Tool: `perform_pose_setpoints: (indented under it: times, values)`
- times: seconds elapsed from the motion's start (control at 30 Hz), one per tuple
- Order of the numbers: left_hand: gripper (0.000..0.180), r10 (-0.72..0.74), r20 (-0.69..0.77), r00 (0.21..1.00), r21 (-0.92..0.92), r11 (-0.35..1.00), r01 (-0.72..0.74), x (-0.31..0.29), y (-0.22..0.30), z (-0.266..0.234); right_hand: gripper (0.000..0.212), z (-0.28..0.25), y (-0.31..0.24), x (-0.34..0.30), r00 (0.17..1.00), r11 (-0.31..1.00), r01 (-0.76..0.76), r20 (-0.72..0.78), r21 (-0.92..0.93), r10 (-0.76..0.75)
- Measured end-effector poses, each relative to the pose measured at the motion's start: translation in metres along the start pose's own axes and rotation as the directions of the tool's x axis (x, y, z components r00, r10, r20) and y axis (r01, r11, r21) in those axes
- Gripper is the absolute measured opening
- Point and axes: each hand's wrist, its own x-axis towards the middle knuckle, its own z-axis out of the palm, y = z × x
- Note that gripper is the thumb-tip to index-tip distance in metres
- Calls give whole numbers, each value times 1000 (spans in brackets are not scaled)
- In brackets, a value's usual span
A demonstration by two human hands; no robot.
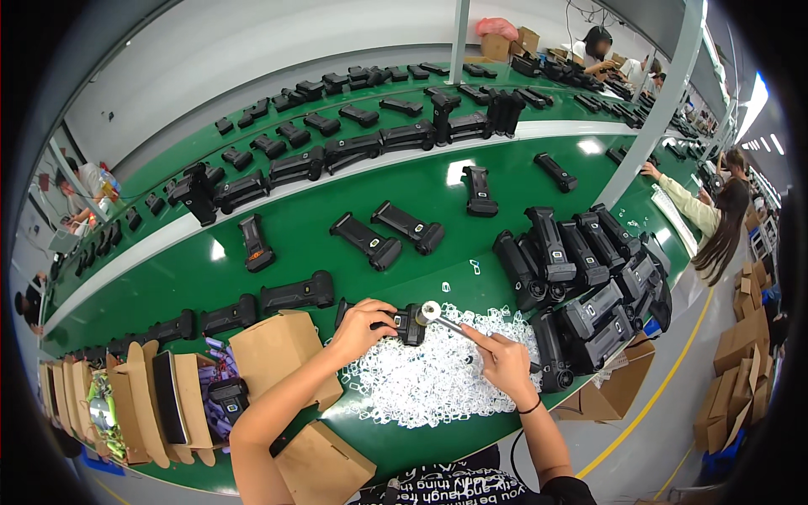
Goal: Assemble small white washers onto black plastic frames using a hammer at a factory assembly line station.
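Note:
My left hand grips a small end of a black camera battery grip, low over the bench in front of me. In my right hand is a silver-handled tool with a round, pale head, its exact kind unclear. The tool's head is at the top right edge of the black grip; whether it touches cannot be told. Below both hands spreads a heap of small clear and white plastic pieces.
Black battery grips are stacked at the right, and several more lie on the green bench. Open cardboard boxes stand at the left, another at the lower right. A co-worker reaches in at the far right.

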Motion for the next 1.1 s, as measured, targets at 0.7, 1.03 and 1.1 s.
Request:
perform_pose_setpoints:
  times: [0.7, 1.03, 1.1]
  values:
    - [55, -159, -223, 962, 504, 826, 254, 32, -51, -32, 56, -7, 16, -15, 999, 1000, 13, -45, 19, -12]
    - [60, 129, -32, 991, 814, 578, -49, 73, -156, -108, 52, -4, 9, -19, 999, 998, 22, -48, 52, -19]
    - [62, 3, 267, 964, 839, 492, -233, 88, -162, -114, 52, -1, 9, -18, 998, 999, 26, -50, 36, -24]
